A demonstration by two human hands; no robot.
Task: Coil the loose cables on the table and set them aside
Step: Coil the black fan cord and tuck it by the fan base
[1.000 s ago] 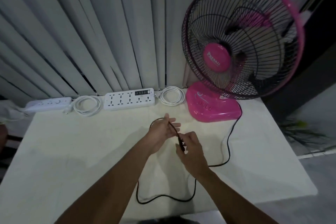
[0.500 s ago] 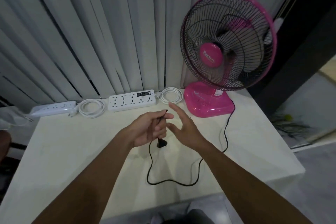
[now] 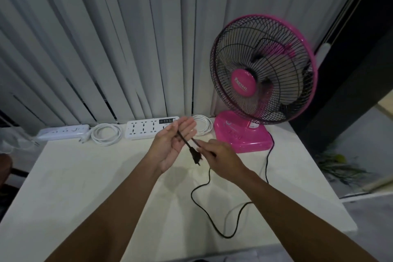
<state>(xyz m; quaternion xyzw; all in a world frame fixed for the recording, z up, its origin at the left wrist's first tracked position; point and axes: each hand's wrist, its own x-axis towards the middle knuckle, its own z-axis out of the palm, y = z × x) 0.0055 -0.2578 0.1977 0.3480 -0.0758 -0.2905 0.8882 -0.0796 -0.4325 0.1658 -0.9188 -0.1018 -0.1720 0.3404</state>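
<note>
Worktop (image 3: 85, 187): pale, bare at front and left.

Left hand (image 3: 173, 144): raised above worktop centre, palm up, fingers spread wide; black cable (image 3: 214, 219) lies across the palm near the plug end, not clasped.

Plug (image 3: 195, 156): black, hanging just off the left palm's edge, prongs downward, between the two hands.

Right hand (image 3: 221, 160): just right of the plug, grip narrow, fingers pinched on the cable.

Black cable: drops from the hands, one loose loop on the worktop's front right, then runs back along the right side to the fan (image 3: 263, 70).

Fan: pink, upright, back right corner.

White cable coils: one (image 3: 106, 134) between the two power strips, one (image 3: 203, 126) between large strip and fan base, partly behind the left hand.

Power strips: small (image 3: 63, 132) far left; large (image 3: 146, 130) centre back.

Blinds (image 3: 106, 38): grey, vertical, behind.
</note>
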